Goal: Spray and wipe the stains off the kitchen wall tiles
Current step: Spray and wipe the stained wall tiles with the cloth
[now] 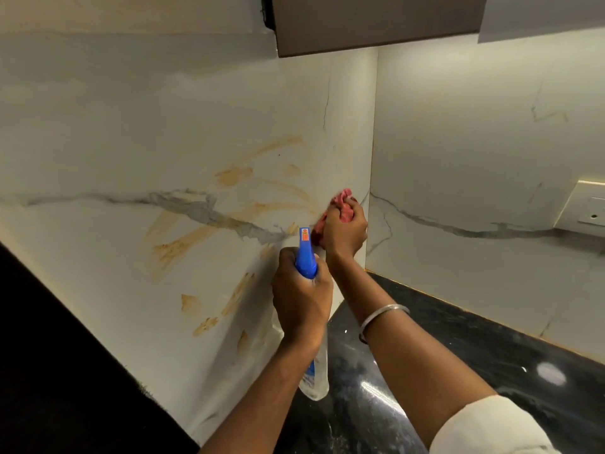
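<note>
White marble-look wall tiles (131, 132) carry several orange-brown stains (176, 247), smeared across the middle and lower left wall. My left hand (299, 296) grips a clear spray bottle with a blue trigger head (306, 253), its nozzle aimed at the wall. My right hand (345, 229) holds a bunched pink cloth (340, 199) and presses it against the tile close to the wall corner, just right of the stains. The bottle's clear body (316, 378) hangs below my left wrist.
A black speckled countertop (458, 348) runs along the right wall below the tiles. A dark cabinet (376, 21) hangs overhead. A white switch plate (586, 208) sits on the right wall. A dark surface (49, 355) fills the lower left.
</note>
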